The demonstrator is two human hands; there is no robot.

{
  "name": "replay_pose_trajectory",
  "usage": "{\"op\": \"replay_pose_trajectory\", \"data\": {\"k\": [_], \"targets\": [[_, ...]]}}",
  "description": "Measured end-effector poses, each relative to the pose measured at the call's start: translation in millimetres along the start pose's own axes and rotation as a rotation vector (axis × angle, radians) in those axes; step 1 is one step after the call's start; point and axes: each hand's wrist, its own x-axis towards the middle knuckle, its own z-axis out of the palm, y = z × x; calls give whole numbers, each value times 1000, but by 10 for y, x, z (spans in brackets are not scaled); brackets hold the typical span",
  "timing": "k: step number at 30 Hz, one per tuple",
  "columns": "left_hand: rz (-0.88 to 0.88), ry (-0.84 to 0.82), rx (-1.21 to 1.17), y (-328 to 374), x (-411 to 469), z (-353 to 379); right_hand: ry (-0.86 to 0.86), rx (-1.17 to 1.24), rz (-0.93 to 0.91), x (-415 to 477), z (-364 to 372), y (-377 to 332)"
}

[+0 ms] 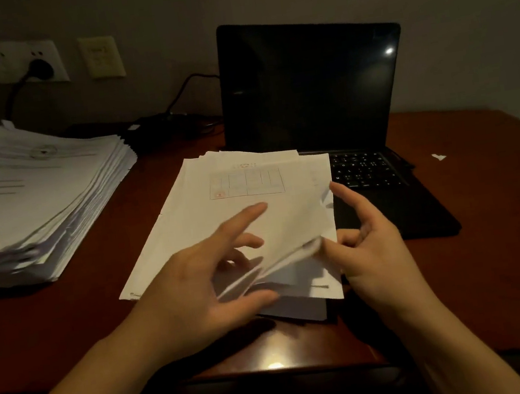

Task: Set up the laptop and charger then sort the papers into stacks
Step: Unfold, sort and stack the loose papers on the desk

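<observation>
The laptop [311, 91] stands open on the dark red counter [484, 200], its screen black and facing the person, its keyboard towards them. Just left of it lies a small pile of papers [235, 193], long axis running from the person's side away towards the wall, leaning a little to the right. Its right edge overlaps the left side of the laptop's keyboard. The top sheet carries a printed table with a red stamp at the end nearest the laptop's hinge.

The left hand [197, 281] rests over the near half of this pile. Its fingers [247, 213] are spread and mostly straight, the forefinger lying on the top sheet and pointing towards the laptop, the thumb low beside the fanned edges. The near corner on the laptop's side is lifted and curled, several sheets fanning up, blurred. The right hand [374, 248] is at that corner in front of the laptop's palm rest, forefinger stretched up along the paper's edge, the other fingers curled, thumb tip meeting the raised sheets. Whether it truly pinches them I cannot tell.

Well to the left of the laptop sits a tall stack of papers [36, 193], its long axis also running away towards the wall. Behind the laptop's left side lies the charger brick [150, 125], and a black plug [41, 68] sits in the wall socket [3, 62]
</observation>
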Motion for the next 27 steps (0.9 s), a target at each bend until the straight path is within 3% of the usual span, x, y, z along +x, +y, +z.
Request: {"op": "replay_pose_trajectory", "data": {"k": [6,9,12,14,19,22,27], "targets": [[28,110,-91,-55,11,47,21,118,-9,-9,11,22],[30,54,-106,-58,0,35,-5,184,-49,-48,-10,3],[54,-22,31,-79,-2,33,-53,228,-94,-53,14,-2],[25,14,3,-72,8,35,-86,267,-106,-50,32,-9],[21,225,56,-114,3,3,99,-124,-118,-82,-8,55],[95,125,186,-190,-6,23,71,-330,-58,-128,-33,77],[-66,-68,212,-132,22,79,-68,-368,88,-93,0,-26]]}}
